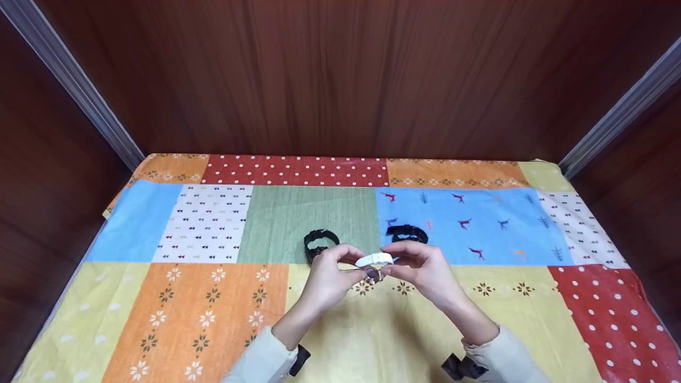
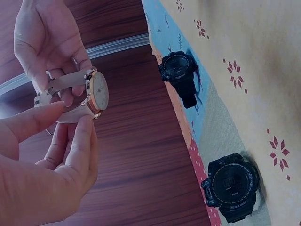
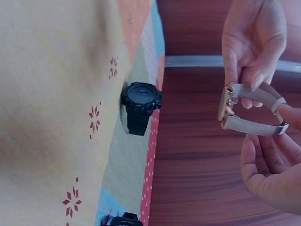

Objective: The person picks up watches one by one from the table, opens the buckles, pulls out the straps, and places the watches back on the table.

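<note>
Both hands hold a wristwatch (image 2: 98, 92) with a white strap (image 1: 374, 259) and a rose-gold case, raised over the table. Its strap is closed in a loop, and the pale dial faces toward the table in the left wrist view. My left hand (image 1: 331, 274) pinches the strap between thumb and fingers. From the other side, my right hand (image 1: 425, 268) grips the strap near the buckle (image 3: 282, 128). Beyond the left hand stands a black sports watch (image 2: 230, 183) on the green patch. A second black watch (image 1: 409, 234) lies behind the right hand on the blue patch.
A patchwork tablecloth (image 1: 213, 319) in orange, yellow, blue, green and red covers the table. Dark wood panels (image 1: 340, 80) rise behind it and at both sides, with grey metal strips (image 1: 80, 80) in the corners.
</note>
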`<state>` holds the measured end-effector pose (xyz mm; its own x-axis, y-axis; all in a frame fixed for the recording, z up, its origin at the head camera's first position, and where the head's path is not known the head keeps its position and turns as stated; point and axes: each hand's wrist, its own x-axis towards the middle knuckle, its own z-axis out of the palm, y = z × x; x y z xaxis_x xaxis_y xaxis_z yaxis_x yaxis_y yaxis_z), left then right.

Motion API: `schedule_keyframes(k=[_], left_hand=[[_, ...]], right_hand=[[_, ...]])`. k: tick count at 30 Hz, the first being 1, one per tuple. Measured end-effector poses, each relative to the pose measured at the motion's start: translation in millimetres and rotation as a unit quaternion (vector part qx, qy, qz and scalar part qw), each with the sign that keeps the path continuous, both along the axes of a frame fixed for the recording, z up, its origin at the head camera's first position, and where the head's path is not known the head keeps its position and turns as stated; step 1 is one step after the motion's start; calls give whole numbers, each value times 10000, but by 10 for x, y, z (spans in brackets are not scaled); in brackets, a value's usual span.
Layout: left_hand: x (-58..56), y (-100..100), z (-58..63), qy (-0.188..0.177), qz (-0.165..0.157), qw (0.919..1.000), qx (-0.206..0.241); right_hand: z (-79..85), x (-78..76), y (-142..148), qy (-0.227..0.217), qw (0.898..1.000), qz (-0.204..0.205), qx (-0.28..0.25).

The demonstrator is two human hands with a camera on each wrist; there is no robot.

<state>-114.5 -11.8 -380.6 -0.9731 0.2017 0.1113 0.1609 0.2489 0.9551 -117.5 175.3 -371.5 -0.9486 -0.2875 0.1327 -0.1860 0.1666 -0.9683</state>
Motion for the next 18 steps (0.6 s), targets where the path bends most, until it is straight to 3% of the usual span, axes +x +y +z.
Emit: schedule_keyframes(k=[5, 12, 18], left_hand=[[5, 7, 22, -9, -71, 10000, 56], [26, 22, 81, -335, -465, 9972, 471], [47, 37, 104, -404, -372, 9980, 298]], right_hand=[[10, -7, -2, 117, 9999, 78, 55], [5, 5, -1, 156, 9997, 165, 16], [8, 15, -17, 150, 9997, 146, 105]])
